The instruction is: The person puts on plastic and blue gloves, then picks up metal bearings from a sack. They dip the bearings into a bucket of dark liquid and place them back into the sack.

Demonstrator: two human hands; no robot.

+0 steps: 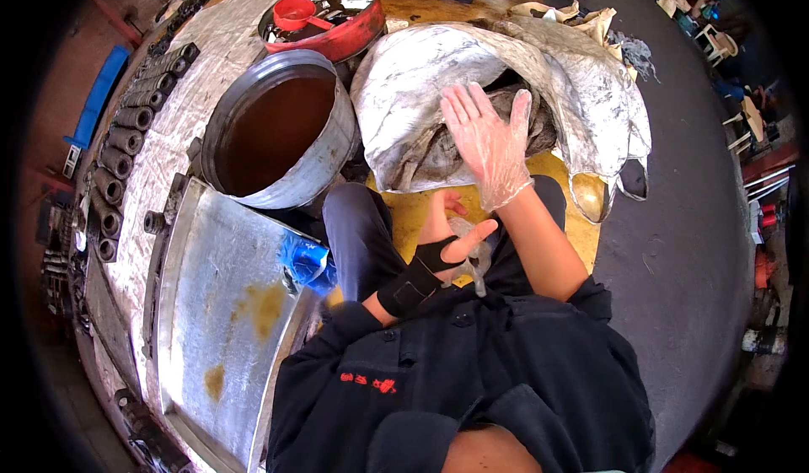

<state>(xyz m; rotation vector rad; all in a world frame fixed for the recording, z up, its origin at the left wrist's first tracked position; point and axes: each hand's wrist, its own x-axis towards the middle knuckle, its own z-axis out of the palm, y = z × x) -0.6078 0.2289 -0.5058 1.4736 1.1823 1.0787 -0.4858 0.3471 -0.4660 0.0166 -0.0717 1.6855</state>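
My right hand wears a thin clear plastic glove, with its fingers stretched out and the thumb apart. It is raised in front of a large, stained white sack, and nothing is in it. Closer to my body is my left hand, ungloved, with a black wrist brace around the wrist. A second clear plastic glove, crumpled, hangs from the left hand between thumb and curled fingers. Inside the sack's opening lies dark, grimy cloth.
Left of the sack stands a metal drum of brown liquid. Behind it is a red tub with a red scoop. A metal tray, blue plastic packet and rows of cylindrical metal parts lie left.
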